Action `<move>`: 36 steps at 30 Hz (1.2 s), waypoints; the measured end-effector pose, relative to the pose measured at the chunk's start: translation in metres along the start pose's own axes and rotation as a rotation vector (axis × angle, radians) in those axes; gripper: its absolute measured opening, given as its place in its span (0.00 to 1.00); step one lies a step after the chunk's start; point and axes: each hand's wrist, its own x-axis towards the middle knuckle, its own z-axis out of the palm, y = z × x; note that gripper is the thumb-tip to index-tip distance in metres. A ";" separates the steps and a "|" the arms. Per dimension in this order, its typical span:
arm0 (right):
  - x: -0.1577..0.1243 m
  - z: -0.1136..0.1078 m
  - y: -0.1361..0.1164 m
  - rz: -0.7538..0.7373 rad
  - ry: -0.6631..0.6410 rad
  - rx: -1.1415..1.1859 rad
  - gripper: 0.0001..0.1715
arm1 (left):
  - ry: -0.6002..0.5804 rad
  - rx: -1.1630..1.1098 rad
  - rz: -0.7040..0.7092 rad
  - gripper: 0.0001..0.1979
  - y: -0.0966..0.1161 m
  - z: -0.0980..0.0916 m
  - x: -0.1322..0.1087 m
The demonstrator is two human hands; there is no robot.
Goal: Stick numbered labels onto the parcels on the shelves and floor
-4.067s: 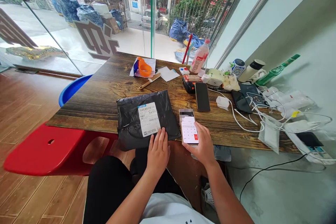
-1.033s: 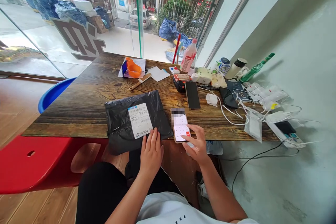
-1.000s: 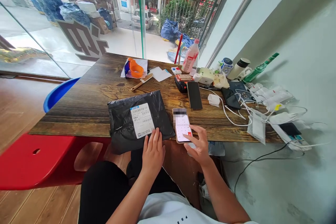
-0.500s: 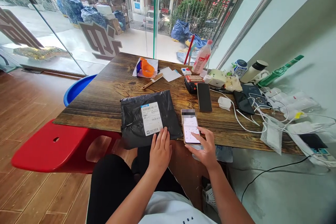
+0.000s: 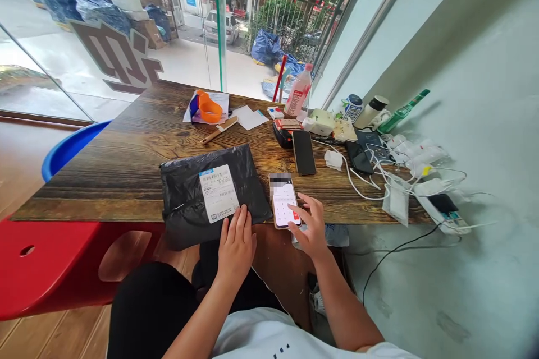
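Note:
A black plastic parcel (image 5: 189,190) with a white shipping label (image 5: 218,193) lies at the near edge of the wooden table (image 5: 126,157). My left hand (image 5: 236,244) rests flat on its near corner, fingers stretched out. Just right of the parcel lies a phone (image 5: 284,201) with a lit keypad screen. My right hand (image 5: 310,227) hovers over the phone's near end, fingers apart, a fingertip touching the screen.
A second, dark phone (image 5: 304,152) lies farther back beside a small black-and-red device (image 5: 284,130). Chargers and white cables (image 5: 391,176) crowd the table's right side. An orange scoop (image 5: 208,107), a brush (image 5: 218,130) and a pink bottle (image 5: 297,92) stand at the back. A red bench (image 5: 46,266) and a blue chair (image 5: 69,146) sit to the left.
Only the camera view has swung; both hands stay where they were, the left on the parcel, the right tapping at the phone screen.

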 end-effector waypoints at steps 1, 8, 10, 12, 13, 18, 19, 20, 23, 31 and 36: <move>0.000 0.000 0.000 -0.003 -0.011 0.004 0.20 | 0.004 0.004 0.005 0.26 0.000 0.000 0.000; -0.001 0.003 0.003 -0.019 -0.055 -0.004 0.18 | -0.010 0.028 0.005 0.26 -0.001 0.000 -0.001; -0.003 0.003 0.005 -0.029 -0.004 0.007 0.17 | -0.012 0.029 0.002 0.26 -0.001 -0.001 -0.001; -0.005 0.004 0.008 -0.041 0.047 0.020 0.14 | -0.009 0.027 0.004 0.25 -0.002 -0.002 -0.001; -0.006 0.004 0.009 -0.046 0.061 0.024 0.13 | -0.007 0.027 0.005 0.25 -0.002 -0.002 -0.001; -0.006 0.003 0.008 -0.052 0.049 0.032 0.13 | 0.008 0.018 0.001 0.26 -0.002 -0.001 -0.001; -0.006 0.003 0.007 -0.048 0.048 0.031 0.14 | 0.008 0.016 -0.001 0.25 -0.002 -0.001 -0.001; -0.005 0.003 0.006 -0.043 0.045 0.030 0.16 | 0.006 0.015 -0.004 0.25 -0.002 0.000 -0.001; -0.004 0.004 0.004 -0.031 0.035 0.036 0.21 | 0.005 0.010 -0.009 0.25 -0.001 -0.001 -0.001; -0.003 0.008 0.005 -0.015 0.044 0.039 0.19 | 0.002 0.005 -0.001 0.26 -0.001 0.000 0.000; -0.004 0.005 0.008 0.073 0.129 -0.015 0.17 | -0.002 0.004 0.009 0.26 0.000 0.000 0.002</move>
